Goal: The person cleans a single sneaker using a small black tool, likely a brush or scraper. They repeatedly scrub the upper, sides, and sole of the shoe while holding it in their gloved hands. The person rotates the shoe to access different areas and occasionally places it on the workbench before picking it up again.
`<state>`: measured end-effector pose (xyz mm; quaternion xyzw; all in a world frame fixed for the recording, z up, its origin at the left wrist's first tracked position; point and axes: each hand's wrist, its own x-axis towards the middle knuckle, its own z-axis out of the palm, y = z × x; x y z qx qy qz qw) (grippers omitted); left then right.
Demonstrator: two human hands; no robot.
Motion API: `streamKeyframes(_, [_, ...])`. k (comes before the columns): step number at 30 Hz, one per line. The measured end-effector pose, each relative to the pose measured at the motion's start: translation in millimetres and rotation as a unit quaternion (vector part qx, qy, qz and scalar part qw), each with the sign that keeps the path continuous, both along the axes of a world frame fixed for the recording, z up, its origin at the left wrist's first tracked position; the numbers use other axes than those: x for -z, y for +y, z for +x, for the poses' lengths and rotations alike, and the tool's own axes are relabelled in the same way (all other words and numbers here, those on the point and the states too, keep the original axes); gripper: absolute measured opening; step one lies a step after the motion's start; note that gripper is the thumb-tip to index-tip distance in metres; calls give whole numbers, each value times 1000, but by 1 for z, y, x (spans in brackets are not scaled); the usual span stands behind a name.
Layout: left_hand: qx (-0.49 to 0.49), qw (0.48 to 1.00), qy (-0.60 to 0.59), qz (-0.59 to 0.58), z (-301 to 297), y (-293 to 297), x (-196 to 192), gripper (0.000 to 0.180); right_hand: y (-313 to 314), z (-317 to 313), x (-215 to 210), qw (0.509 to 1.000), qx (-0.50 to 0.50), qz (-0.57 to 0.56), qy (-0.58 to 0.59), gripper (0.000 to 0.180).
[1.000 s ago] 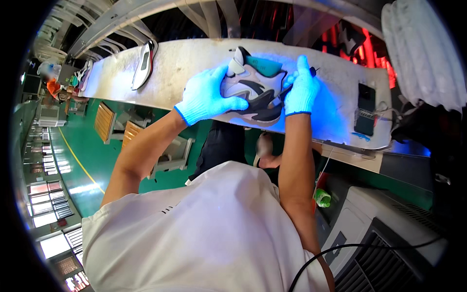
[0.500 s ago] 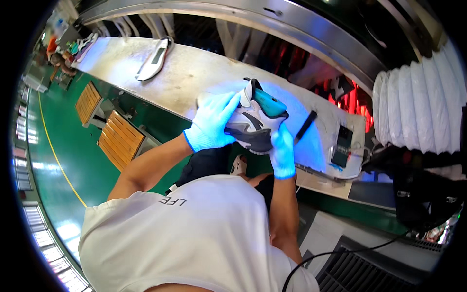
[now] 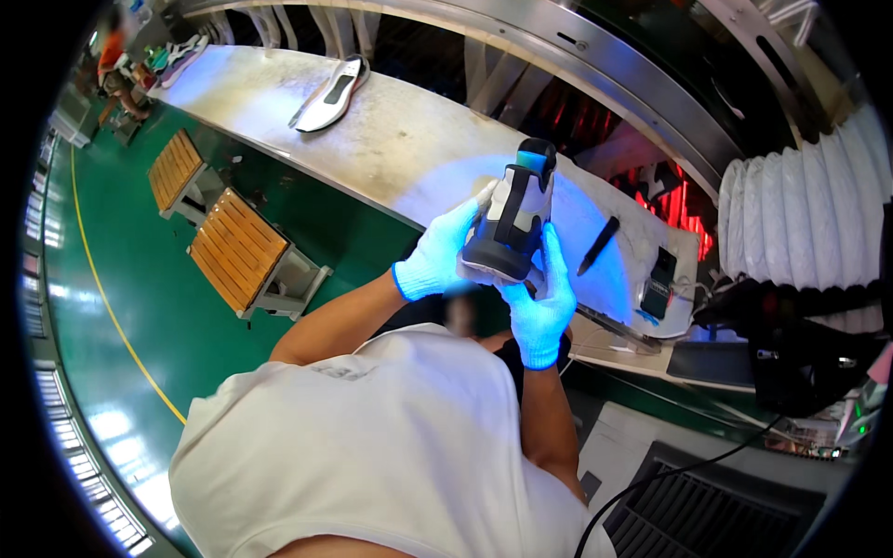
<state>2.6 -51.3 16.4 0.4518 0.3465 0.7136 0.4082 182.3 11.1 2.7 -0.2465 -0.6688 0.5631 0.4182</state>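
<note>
A grey, white and black sneaker (image 3: 510,219) is held up over the near edge of the bench, its heel turned toward me. A turquoise shoe last (image 3: 531,161) shows in its opening. My left hand (image 3: 445,251), in a white glove lit blue, grips the sneaker's left side. My right hand (image 3: 542,312), gloved alike, is closed round its right side and lower edge. The fingertips under the shoe are partly hidden. To the right of the right hand, a black stick-like tool (image 3: 598,245) lies in the blue light on the bench.
A white shoe sole (image 3: 326,102) lies farther left on the long bench (image 3: 400,130). A dark handheld device (image 3: 659,284) sits near its right end, beside a white ribbed duct (image 3: 791,214). Wooden-slatted stools (image 3: 240,251) stand left on the green floor. Another person (image 3: 113,70) is far left.
Both hands have turned the sneaker from a side view so its heel faces me. They shifted a little to the right, and my view has moved slightly.
</note>
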Motion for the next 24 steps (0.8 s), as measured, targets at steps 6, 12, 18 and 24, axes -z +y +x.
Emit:
streamKeyframes(6, [-146,928,339,-38,1,-5,10,119,-3,27,15,999,10,-28,14,96])
streamKeyframes(12, [-146,933,329,-23,10,-5,23,117,-8,37,13,997,6,-83,10,96])
streamKeyframes(18, [-98,976,196,2,25,-3,2,78,-9,41,15,996,16,-83,36,98])
streamKeyframes(24, [-143,939,312,9,21,-6,5,75,-8,42,14,996,13,-88,28,98])
